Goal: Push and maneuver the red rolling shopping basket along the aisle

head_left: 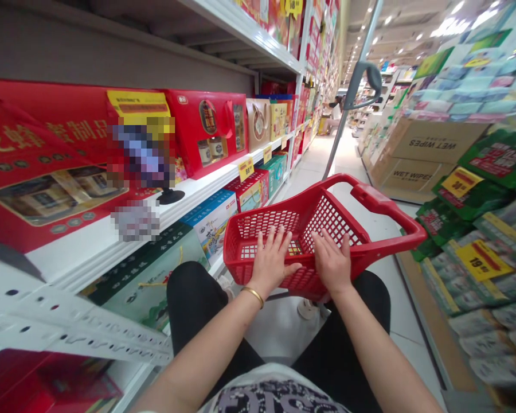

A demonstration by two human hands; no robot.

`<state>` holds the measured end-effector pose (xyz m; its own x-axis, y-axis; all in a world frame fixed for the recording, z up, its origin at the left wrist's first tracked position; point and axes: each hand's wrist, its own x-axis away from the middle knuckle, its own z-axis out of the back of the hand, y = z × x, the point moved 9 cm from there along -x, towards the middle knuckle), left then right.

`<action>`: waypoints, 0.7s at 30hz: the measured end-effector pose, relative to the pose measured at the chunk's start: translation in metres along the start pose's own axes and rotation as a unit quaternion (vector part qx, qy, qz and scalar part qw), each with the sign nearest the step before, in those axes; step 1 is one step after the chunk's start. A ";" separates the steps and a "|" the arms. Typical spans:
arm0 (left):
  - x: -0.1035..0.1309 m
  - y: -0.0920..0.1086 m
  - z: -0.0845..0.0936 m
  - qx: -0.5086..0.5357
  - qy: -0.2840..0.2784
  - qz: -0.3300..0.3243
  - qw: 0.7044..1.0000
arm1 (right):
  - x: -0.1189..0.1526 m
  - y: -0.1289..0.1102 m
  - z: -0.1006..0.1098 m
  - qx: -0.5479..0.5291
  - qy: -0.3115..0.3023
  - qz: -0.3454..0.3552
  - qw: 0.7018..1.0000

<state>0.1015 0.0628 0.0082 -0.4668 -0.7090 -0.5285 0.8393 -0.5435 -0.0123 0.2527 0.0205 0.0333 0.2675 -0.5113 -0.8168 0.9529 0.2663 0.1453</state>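
A red plastic shopping basket [284, 221] with a raised handle stands between my knees. My left hand [272, 261] rests at its near rim, fingers spread and nothing held. At the same rim, further right, my right hand [332, 258] lies with its fingers extended and the thumb apart, also holding nothing. Through the mesh, something small and yellow shows at the basket's bottom, too small to name. A gold bangle circles my left wrist.
White shelves [223, 172] with red gift boxes [210, 132] run along the left. A grey pole [339, 123] rises behind the basket. Wet-wipe cartons [417, 163] and green packs [499, 158] line the right. A person [335, 115] is far down the aisle.
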 end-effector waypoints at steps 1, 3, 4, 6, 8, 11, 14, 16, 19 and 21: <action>0.000 0.000 0.000 0.000 0.000 0.001 1.000 | 0.002 0.020 0.010 0.018 0.023 -0.025 0.999; 0.000 0.001 0.000 0.000 -0.003 0.001 1.000 | 0.007 0.057 0.031 0.060 0.083 -0.096 0.990; 0.000 0.001 -0.001 0.001 -0.004 0.002 1.000 | 0.010 0.069 0.037 0.073 0.107 -0.125 0.984; -0.001 0.000 -0.002 0.003 -0.007 0.005 1.000 | 0.012 0.072 0.038 0.075 0.127 -0.152 0.977; -0.001 -0.001 -0.003 0.005 -0.009 0.008 1.000 | 0.011 0.050 0.024 0.050 0.111 -0.140 0.983; 0.000 -0.001 -0.003 0.005 -0.009 0.005 1.000 | 0.006 -0.002 -0.004 -0.001 0.071 -0.091 0.993; 0.000 -0.001 -0.002 0.005 -0.007 0.001 1.000 | 0.005 -0.034 -0.018 -0.029 0.046 -0.046 0.997; 0.000 0.000 -0.001 0.004 -0.005 -0.001 1.000 | 0.004 -0.033 -0.017 -0.033 0.022 -0.019 0.999; 0.001 0.001 -0.001 0.002 -0.002 -0.002 1.000 | 0.002 0.007 0.004 0.000 0.041 -0.054 0.998; 0.001 0.001 -0.001 0.003 0.001 -0.001 1.000 | 0.004 0.043 0.024 0.042 0.094 -0.122 0.987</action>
<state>0.1019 0.0621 0.0069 -0.4675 -0.7075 -0.5301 0.8372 -0.5469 -0.0084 0.2983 0.0105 0.0500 0.0044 -0.3895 -0.9210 0.9963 0.0803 -0.0292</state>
